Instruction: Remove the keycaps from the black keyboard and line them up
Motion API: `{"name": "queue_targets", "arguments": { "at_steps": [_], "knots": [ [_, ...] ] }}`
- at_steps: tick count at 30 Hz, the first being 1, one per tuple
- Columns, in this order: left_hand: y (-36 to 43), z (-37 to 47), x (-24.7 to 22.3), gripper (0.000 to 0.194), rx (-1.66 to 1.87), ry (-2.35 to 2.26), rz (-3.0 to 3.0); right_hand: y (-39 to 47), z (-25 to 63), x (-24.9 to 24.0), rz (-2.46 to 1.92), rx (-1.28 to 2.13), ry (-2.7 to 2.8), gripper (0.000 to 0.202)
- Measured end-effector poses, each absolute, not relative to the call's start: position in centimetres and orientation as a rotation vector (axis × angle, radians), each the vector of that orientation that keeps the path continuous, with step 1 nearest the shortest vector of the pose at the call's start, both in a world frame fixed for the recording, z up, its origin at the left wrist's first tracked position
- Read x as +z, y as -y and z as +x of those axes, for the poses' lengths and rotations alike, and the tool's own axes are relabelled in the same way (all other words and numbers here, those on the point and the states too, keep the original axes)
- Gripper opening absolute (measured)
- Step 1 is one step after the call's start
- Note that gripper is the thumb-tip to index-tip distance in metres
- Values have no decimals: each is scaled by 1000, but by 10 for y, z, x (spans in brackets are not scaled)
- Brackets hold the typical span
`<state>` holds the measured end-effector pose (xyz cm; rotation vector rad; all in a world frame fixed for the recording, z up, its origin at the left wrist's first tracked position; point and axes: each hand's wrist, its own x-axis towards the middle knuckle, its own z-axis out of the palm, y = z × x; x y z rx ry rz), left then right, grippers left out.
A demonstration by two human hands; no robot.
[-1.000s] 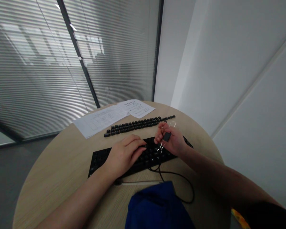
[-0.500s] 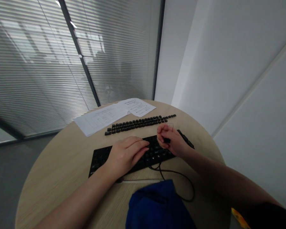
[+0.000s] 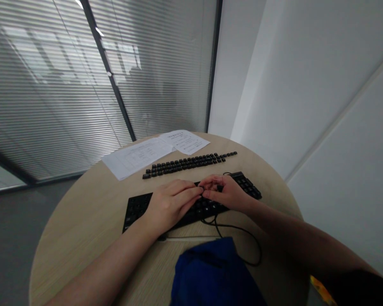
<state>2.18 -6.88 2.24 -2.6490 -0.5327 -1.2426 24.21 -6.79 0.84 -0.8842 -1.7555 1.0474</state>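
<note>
- From my end I see both hands working over the keyboard (image 3: 138, 209), which lies a little aslant on the round table (image 3: 67, 242).
- My left hand (image 3: 172, 204) rests palm down across the keyboard's middle, fingers held close together, so the grip is narrow.
- Its fingertips meet those of my right hand (image 3: 228, 192) just above the keys; a small dark spot shows between them, too small for me to name, and I cannot tell whether the left fingers pinch it.
- My right hand is curled, thumb and forefinger nearly together, holding the black clip (image 3: 220, 187) inside the fingers; most of it is hidden from me.
- To the right of that hand, the number pad end of the keyboard is uncovered.
- Beyond the keyboard, apart from it, the loose keys (image 3: 185, 163) stand in long, close rows, trailing off thinly at the right.
- Behind those rows, toward the far edge, I have printed papers (image 3: 135, 158) spread out.
- On the near side, a black cable (image 3: 239, 228) loops out to the right, partly passing behind the blue cloth (image 3: 215, 272) at the bottom.
- Blinds (image 3: 166, 63) stand behind the table at left, a pale wall (image 3: 322, 85) at right.
</note>
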Motion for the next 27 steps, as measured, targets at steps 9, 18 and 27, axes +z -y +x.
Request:
{"name": "queue_targets", "arguments": {
  "at_steps": [9, 18, 27],
  "knots": [
    [55, 7, 28, 33, -1024, 866, -2674, 59, 253, 6, -977, 682, 1963, 21],
    [7, -28, 8, 27, -587, 1258, -2874, -29, 358, -16, -1515, 178, 1954, 26],
    [1, -31, -7, 25, -580, 1287, -2909, -80, 413, -51, -1804, 169, 1911, 28]
  ]
}}
